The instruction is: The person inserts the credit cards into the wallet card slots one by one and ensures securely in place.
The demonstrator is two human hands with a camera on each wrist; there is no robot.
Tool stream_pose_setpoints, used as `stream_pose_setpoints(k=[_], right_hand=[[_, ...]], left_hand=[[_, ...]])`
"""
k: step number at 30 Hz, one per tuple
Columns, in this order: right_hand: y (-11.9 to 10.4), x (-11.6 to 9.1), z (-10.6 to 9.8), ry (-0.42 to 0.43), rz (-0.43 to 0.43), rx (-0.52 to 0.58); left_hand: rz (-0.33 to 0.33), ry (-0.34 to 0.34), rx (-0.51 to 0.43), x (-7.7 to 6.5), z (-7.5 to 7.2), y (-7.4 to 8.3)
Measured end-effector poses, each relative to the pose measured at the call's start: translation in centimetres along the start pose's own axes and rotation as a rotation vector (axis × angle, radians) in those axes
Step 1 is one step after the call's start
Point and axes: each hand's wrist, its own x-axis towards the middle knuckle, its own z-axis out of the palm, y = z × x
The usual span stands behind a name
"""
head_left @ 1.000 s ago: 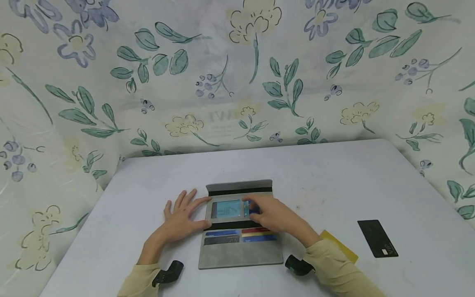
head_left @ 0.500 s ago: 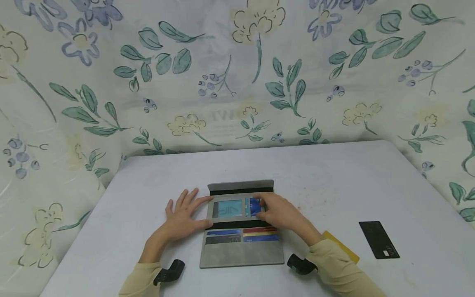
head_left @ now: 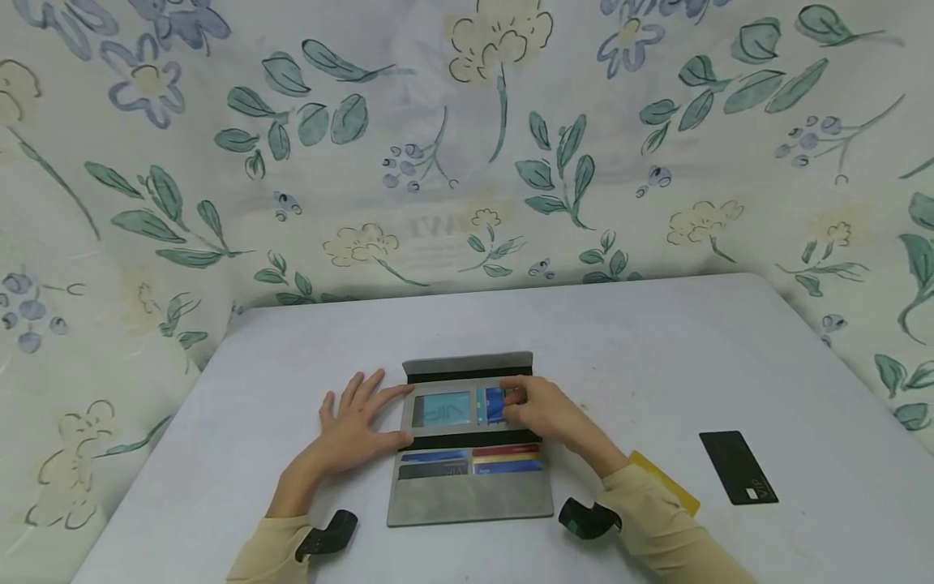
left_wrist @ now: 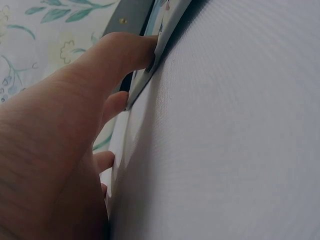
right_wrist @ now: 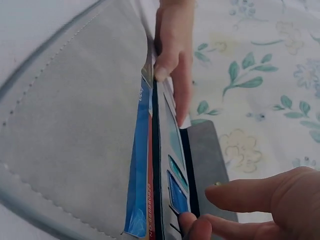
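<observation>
A grey wallet (head_left: pixel 474 501) lies unfolded on the table, with several cards in its front slots and a pale blue card (head_left: pixel 447 410) behind its window. My left hand (head_left: pixel 352 430) rests at its left edge, fingers spread, thumb and index finger on the border; the left wrist view shows them at the edge too. My right hand (head_left: pixel 543 414) is over the right of the upper panel, at the end of a blue card (head_left: pixel 494 404) in the slot. In the right wrist view, bent fingertips (right_wrist: pixel 187 220) meet that card (right_wrist: pixel 177 194); I cannot tell whether they pinch it.
A black VIP card (head_left: pixel 739 468) lies to the right on the white table (head_left: pixel 627 341). A yellow card (head_left: pixel 667 483) is partly hidden under my right sleeve. Black wrist devices (head_left: pixel 589 519) sit by both cuffs. A floral sheet (head_left: pixel 467 162) hangs behind the table.
My right hand has shifted right along the upper panel, from the blue card's left side to its right end, uncovering more of the card. My left hand keeps its place at the wallet's edge.
</observation>
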Motion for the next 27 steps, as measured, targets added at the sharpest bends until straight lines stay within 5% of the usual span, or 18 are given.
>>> stream_pose_setpoints(k=[11,21,27], right_hand=[[0.1,0.7,0.5,-0.018,-0.157,-0.260],[0.7,1.1,-0.2,-0.047,-0.214,-0.300],[0.3,0.7,0.6,-0.027,-0.246,-0.425]], left_hand=[[0.007,0.003,-0.012,-0.1,-0.2,-0.2],[-0.011,-0.008,0.002,0.3,0.1,0.2],[-0.017,-0.003,-0.003,0.3,0.0,0.2]])
